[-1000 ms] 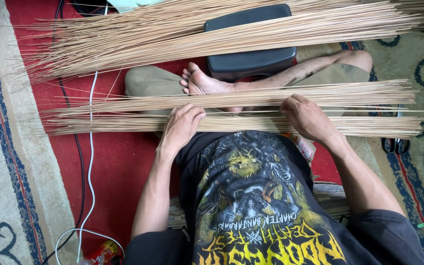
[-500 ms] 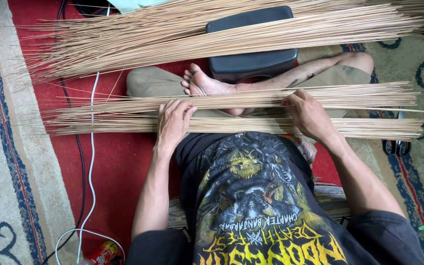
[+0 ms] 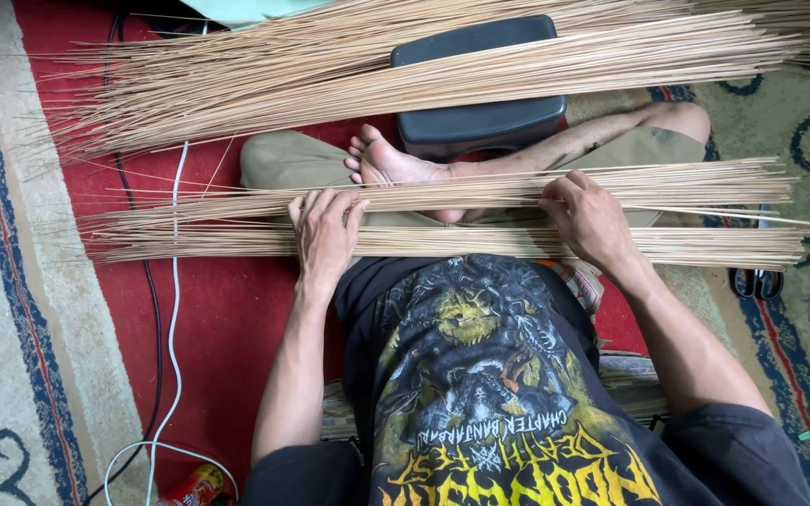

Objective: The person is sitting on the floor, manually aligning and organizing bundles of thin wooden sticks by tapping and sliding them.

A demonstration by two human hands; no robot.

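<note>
A long flat layer of thin tan sticks [image 3: 480, 192] lies across my crossed legs, with a second row [image 3: 705, 245] nearer my body. My left hand [image 3: 325, 234] rests palm down on the sticks left of centre, fingers spread over the far row. My right hand [image 3: 592, 220] presses on the sticks right of centre, fingers curled at the far row's edge. My bare foot [image 3: 391, 164] shows between the hands, just beyond the sticks.
A bigger pile of the same sticks [image 3: 330, 70] lies farther out over a dark grey low stool [image 3: 480, 122]. Red patterned carpet [image 3: 227, 319] is under me. White and black cables [image 3: 175, 309] run along the left. A small can [image 3: 194, 487] sits at bottom left.
My left hand has slid away from my body, from the near row up onto the far row. The right hand has barely moved.
</note>
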